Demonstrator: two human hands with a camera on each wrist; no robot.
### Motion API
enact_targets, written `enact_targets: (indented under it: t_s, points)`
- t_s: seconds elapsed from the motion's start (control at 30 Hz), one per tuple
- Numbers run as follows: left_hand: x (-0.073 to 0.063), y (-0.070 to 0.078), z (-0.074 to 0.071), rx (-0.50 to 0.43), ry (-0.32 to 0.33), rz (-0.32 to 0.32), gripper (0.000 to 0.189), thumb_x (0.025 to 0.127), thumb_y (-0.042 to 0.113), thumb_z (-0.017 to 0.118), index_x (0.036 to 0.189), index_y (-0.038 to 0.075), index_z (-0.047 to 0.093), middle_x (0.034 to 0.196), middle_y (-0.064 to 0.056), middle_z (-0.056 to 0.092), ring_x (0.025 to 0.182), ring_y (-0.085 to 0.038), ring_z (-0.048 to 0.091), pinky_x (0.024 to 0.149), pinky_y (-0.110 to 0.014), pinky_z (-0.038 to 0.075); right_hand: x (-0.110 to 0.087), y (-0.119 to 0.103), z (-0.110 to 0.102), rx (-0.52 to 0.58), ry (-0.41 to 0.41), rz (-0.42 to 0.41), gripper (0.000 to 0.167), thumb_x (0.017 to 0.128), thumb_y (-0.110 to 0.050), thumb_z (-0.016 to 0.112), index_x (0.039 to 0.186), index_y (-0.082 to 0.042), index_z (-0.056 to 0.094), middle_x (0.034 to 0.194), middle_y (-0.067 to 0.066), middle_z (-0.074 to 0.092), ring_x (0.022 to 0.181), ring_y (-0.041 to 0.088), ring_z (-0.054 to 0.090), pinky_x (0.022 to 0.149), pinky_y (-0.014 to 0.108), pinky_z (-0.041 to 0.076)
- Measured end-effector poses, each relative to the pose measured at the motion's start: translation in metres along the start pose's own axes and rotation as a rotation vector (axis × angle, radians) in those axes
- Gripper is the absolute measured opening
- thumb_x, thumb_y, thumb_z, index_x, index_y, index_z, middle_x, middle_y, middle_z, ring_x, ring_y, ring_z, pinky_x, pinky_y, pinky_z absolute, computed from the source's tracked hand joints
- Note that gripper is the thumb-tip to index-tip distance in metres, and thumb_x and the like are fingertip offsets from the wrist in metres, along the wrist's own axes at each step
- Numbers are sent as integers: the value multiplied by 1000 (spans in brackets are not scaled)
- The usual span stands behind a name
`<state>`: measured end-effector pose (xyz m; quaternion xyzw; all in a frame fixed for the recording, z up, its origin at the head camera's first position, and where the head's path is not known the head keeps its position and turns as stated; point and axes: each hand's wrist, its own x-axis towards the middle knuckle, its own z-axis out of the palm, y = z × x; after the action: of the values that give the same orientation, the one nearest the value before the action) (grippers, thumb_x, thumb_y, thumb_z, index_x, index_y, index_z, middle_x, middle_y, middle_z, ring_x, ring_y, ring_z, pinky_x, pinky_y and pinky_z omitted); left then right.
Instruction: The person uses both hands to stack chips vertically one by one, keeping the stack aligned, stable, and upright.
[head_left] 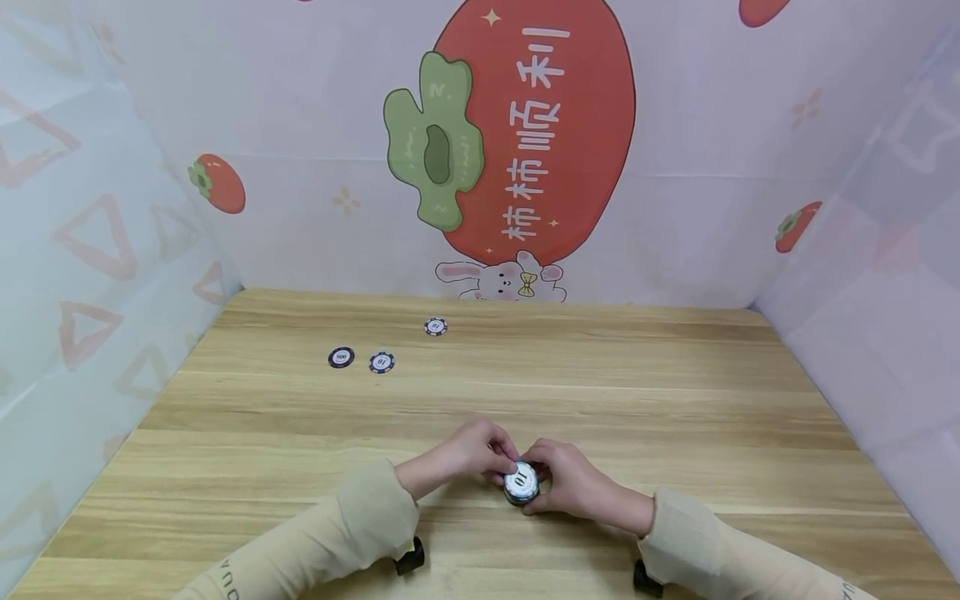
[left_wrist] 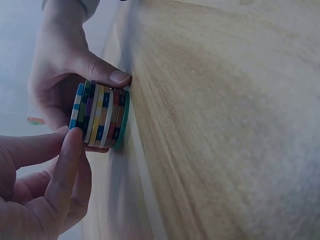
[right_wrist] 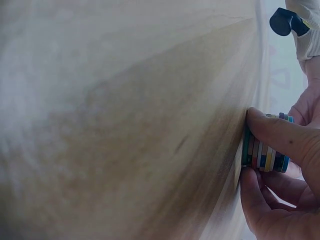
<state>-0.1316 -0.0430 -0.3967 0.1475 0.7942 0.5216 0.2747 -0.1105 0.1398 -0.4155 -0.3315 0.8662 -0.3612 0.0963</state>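
Observation:
A stack of several poker chips point(head_left: 521, 482) stands on the wooden table, with a white-faced chip marked 10 on top. Its edges show bands of blue, yellow, white and red, with a green chip point(left_wrist: 125, 120) at the bottom in the left wrist view. My right hand point(head_left: 573, 482) grips the stack from the right, thumb on the near side and fingers on the far side. From the left, my left hand point(head_left: 480, 447) pinches the top chip point(left_wrist: 76, 107) at its rim. In the right wrist view, the right thumb and fingers hold the stack point(right_wrist: 265, 152) low, close to the tabletop.
Farther back on the left of the table point(head_left: 675, 375) lie a dark-rimmed chip marked 500 point(head_left: 341, 357), a chip marked 10 point(head_left: 382, 362) and another 10 chip point(head_left: 436, 326). A printed cloth wall point(head_left: 697, 233) rises behind the table, with pale sheets at both sides.

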Motion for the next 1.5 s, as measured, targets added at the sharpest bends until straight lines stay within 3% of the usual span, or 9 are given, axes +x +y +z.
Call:
enact_targets:
  t_s: [0.53,0.9,1.2,1.5]
  points:
    - [-4,4,5,131,53,49,8,73,-5,70,74,-3,62,62,-2,59,50,-7,53,51,-24,50,0,0,-1,-9,-5,-3,40,58,-14,85,91,-8,63,86,-6,57,78,4,54,69,19,47]
    - [-5,5,4,210,73,99,10,72,0,72,73,1,62,62,-2,60,52,-8,53,47,-17,41,0,0,0,-16,-3,0,40,58,-14,85,92,-8,63,86,-6,58,78,4,54,69,20,47]
    - [-3,2,-9,306,80,107,8,77,6,69,76,4,62,65,1,58,53,-8,51,48,-20,40,3,-1,-1,-30,-6,6,43,55,-13,86,91,-7,63,85,-4,59,79,6,56,71,21,47]
    - [2,1,-30,383,96,68,8,76,7,71,75,5,63,64,1,59,54,-9,52,49,-20,42,7,-2,-3,-16,-45,67,42,55,-14,86,89,-9,62,86,-4,59,78,6,56,69,21,47]
